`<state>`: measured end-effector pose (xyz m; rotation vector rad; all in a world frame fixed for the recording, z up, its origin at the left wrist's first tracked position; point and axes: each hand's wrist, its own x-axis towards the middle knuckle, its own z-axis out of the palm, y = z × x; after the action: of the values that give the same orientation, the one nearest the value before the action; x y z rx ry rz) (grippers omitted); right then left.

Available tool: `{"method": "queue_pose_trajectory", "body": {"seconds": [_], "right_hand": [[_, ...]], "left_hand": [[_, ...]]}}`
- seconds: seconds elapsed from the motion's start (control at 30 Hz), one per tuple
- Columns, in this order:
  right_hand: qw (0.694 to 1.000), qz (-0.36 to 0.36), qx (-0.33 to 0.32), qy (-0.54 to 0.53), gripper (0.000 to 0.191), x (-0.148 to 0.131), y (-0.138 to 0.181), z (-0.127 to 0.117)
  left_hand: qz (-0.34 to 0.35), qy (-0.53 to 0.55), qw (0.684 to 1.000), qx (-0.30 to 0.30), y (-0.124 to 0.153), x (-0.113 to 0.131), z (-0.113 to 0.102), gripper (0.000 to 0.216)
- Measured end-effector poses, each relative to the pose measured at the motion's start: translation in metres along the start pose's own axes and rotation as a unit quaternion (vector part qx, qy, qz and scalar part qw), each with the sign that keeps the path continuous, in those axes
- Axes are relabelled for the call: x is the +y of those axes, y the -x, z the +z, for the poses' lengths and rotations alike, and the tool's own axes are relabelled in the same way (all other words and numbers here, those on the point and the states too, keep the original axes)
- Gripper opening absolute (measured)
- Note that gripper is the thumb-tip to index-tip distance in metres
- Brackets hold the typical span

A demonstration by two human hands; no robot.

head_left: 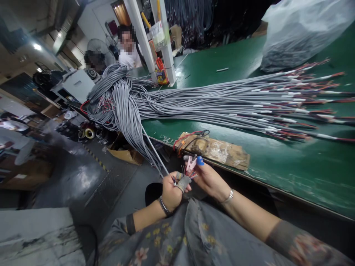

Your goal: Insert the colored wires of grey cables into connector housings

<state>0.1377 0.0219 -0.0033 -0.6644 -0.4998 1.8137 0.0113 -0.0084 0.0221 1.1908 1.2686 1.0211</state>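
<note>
Head view: "Where is the grey cable (156, 153) running?"

"Beside the near edge of the table (277, 159), below the cable bundle (122, 99); the left hand (172, 190) is gripping its end, and the right hand (204, 178) is pinching a pink clip (190, 164) by the wires (195, 176)."

"How is it likely handling?"

"Probably light and springy, its thin wires bending easily; holding just behind them is seeming safest."

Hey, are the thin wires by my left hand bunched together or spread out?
Spread out: the thin wires fan in different directions beyond the left hand.
</note>
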Motion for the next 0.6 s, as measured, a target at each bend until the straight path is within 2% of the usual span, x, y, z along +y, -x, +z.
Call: {"method": "queue_pose_trajectory", "body": {"seconds": [0.23,0.37,0.47,0.6], "right_hand": [[0.998,0.001,0.040,-0.041,0.046,0.002,-0.003,0.001],[0.999,0.033,0.013,-0.031,0.052,0.000,0.001,-0.003],[0.996,0.084,-0.030,0.017,0.060,-0.005,0.009,-0.009],[0.987,0.102,-0.042,0.118,0.049,-0.007,0.020,-0.012]], "left_hand": [[0.012,-0.030,0.999,-0.005,0.001,-0.004,-0.005,0.037],[0.022,-0.038,0.999,-0.013,0.002,-0.008,-0.009,0.039],[0.028,-0.048,0.998,-0.027,0.004,-0.010,-0.012,0.040],[0.043,-0.081,0.995,-0.045,0.005,-0.011,-0.017,0.039]]}}
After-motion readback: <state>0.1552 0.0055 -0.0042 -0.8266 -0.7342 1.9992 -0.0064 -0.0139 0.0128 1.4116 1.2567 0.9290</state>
